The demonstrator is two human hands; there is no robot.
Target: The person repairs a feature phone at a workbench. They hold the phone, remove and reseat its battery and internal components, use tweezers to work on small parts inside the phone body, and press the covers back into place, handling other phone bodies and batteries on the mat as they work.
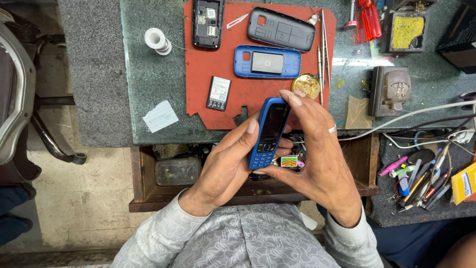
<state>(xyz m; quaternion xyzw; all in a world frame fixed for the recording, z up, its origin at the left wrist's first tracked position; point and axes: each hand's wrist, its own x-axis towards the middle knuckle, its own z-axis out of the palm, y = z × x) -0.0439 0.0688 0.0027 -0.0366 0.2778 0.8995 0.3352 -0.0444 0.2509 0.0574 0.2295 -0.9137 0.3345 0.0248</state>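
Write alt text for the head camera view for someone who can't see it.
Seen from above, a person's left hand and right hand together hold a blue keypad phone over an open wooden drawer. Beyond, a red mat carries a blue phone frame, a black back cover, an opened phone body and a battery.

A dark, unlit screen (273,124) faced up on the blue phone (267,133) at frame centre. A white paper label (160,116) lay left of centre on the tabletop (148,74). A yellow package (464,182) sat at the right edge. A small multicoloured rectangular label (288,161) showed just below the phone.
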